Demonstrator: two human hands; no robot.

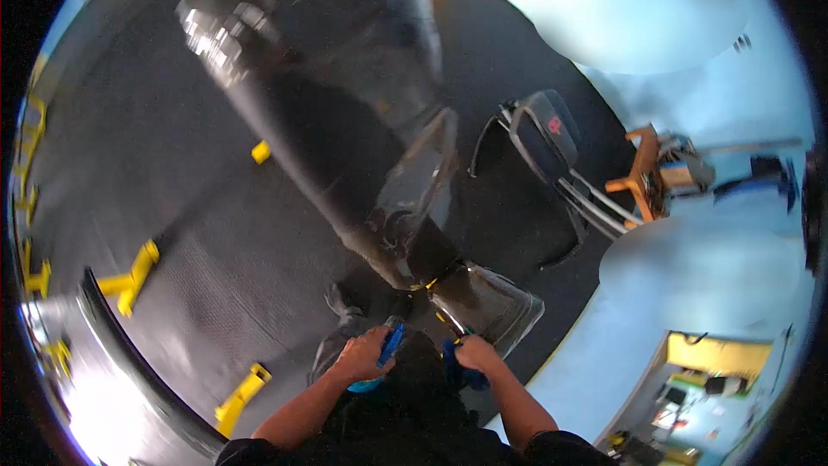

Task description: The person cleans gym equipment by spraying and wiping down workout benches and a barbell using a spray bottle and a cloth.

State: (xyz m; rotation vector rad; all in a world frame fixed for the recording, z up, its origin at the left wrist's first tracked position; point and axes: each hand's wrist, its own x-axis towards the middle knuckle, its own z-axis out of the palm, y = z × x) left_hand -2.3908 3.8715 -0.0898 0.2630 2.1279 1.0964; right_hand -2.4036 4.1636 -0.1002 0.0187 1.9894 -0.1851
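1. The left hand [366, 355] is partly closed, its fingers curled around a blue object [391, 345] that shows along its inner side. Whether the grip is tight, I cannot tell.
2. A lighter blue item [366, 386] shows just below that hand, against the dark clothing; whether the hand touches it is unclear.
3. The right hand [477, 354] is curled, thumb side up, at the near end of a slender tool [451, 322] with a shiny length and yellow marks. The hand appears to grip it, but the fingers are too small to make out one by one.
4. Dark blue material [452, 364] lies against the inner side of the right hand.
5. The tool points up and left, toward the lower end of a large glossy dark panel [336, 121], and overlaps the edge of a smaller dark, translucent-looking piece [504, 309]. Contact cannot be confirmed.
6. A foot [343, 302] shows on the dark floor [207, 285], up and left of the left hand.
7. Farther out, yellow stands [241, 399] are to the left, with a chair [545, 138] and an orange-brown support [642, 174] to the upper right.
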